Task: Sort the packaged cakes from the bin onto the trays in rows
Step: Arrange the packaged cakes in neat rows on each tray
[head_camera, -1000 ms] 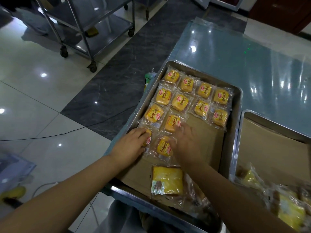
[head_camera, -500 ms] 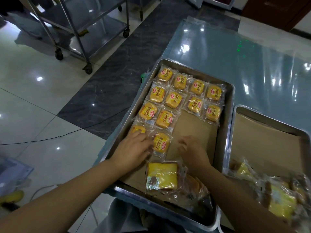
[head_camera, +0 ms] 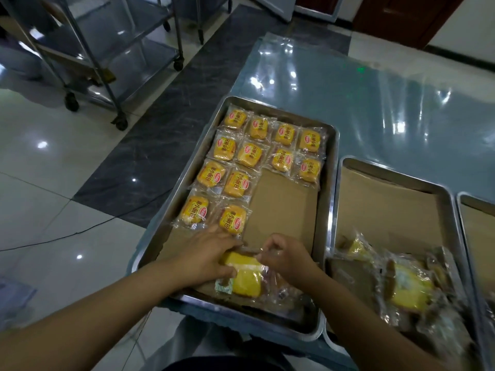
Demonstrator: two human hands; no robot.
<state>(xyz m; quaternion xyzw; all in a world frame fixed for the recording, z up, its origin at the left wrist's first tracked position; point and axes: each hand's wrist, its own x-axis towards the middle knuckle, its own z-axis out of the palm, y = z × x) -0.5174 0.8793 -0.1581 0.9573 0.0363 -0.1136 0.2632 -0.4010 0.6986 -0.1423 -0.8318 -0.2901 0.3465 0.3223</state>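
Now left hand and right hand have withdrawn, fingers pinching the near cake.

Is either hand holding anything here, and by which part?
Both hold one packaged cake at the near end of the tray: the left hand grips its left side, the right hand pinches the clear wrapper at its far edge.
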